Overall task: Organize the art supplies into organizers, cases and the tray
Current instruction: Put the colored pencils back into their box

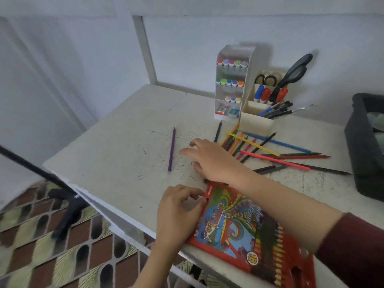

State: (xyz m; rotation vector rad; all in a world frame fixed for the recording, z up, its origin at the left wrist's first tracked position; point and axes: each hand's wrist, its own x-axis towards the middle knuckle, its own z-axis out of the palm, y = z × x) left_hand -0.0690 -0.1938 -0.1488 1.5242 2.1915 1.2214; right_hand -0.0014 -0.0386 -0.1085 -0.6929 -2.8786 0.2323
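Purple pencil (171, 149) lies alone on the white table (116, 146), apart from the other pencils, and I judge it is the next one to collect. Its long axis goes almost from 12 o'clock to 6 o'clock, with the far end leaning a little toward 1 o'clock. The right hand (209, 160) is low over the table and its fingertips (184, 151) point toward 9 o'clock. The pencil is therefore at 9 o'clock from them, near but not touching, and it lies across the direction of the fingers. These fingers are loosely spread, a little bent, and hold nothing; whether the palm touches the table I cannot tell. The left hand (178, 213) is at 6 o'clock from the pencil and somewhat farther from it. Its thumb and curled fingers pinch the upper left corner of the red pencil case (239, 229), which lies flat at the near edge of the table, partly under the right forearm. So the right hand is both the nearer and the free one. It probably needs only to go a little more toward 9 o'clock and close on the shaft from the side. At 3 o'clock from this hand the pile of coloured pencils (270, 151) lies loose in front of the beige organizer (256, 121), and the dark tray (361, 146) stands at the right edge.
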